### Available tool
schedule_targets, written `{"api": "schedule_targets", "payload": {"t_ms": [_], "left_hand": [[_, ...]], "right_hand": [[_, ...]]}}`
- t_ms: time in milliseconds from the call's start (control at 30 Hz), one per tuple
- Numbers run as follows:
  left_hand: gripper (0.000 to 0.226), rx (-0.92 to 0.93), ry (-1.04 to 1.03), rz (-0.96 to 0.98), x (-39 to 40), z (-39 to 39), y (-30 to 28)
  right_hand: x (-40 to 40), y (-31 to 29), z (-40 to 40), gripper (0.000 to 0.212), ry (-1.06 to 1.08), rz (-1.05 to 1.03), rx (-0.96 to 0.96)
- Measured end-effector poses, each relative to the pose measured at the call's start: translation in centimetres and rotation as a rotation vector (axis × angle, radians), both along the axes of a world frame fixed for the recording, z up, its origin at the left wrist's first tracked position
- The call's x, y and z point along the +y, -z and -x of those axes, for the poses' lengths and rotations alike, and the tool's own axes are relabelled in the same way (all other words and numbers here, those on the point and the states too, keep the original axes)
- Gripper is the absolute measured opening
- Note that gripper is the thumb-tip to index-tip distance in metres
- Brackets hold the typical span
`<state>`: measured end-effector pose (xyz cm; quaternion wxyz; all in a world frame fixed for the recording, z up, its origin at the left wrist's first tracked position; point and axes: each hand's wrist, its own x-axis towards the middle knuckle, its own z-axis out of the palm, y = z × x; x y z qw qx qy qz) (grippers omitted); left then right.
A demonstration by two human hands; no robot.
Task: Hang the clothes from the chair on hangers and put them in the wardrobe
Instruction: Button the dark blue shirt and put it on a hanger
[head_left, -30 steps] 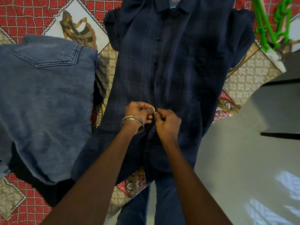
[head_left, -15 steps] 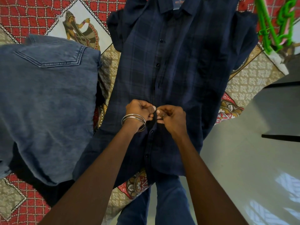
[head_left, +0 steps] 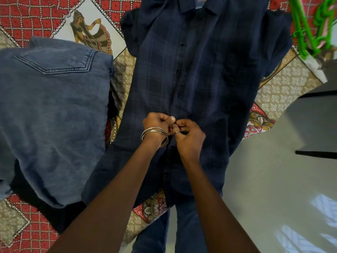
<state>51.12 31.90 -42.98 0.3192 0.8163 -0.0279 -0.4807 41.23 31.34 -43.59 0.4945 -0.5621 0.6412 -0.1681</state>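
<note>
I see the shirt (head_left: pixel 197 84) spread flat on the bed (head_left: pixel 284 88), its hem hanging over the near edge. My left hand (head_left: pixel 157 124) and right hand (head_left: pixel 189 136) meet at its placket, both pinched on the fabric by a button. The jeans (head_left: pixel 52 114) lie beside it on the left, green hangers (head_left: pixel 310 28) at the far right corner.

Both forearms reach forward, left hand (head_left: pixel 158 123) and right hand (head_left: pixel 189 136) fisted, knuckles nearly touching, fingertips pinched together between them.
</note>
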Motion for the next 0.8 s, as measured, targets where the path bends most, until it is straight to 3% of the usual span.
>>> {"api": "schedule_targets", "payload": {"t_ms": [233,400,500,633,800], "left_hand": [[0.008,-0.113,0.108,0.051,0.0,0.2,0.8],[0.024,-0.052,0.074,0.093,0.2,0.2,1.2],[0.035,-0.056,0.109,0.047,0.0,0.1,1.4],[0.035,-0.335,0.448,-0.095,-0.4,-1.1,1.1],[0.029,-0.622,0.387,0.161,-2.2,-2.7,0.9]], "right_hand": [[-1.0,-0.2,0.5,0.009,0.066,-0.126,-0.054],[-2.1,0.0,0.4,0.021,0.158,-0.309,-0.128],[-2.5,0.0,0.6,0.021,0.048,-0.356,-0.081],[-3.8,-0.8,0.5,0.020,-0.238,-0.196,0.179],[-6.2,-0.8,-1.5,0.014,-0.207,0.070,0.159]]}}
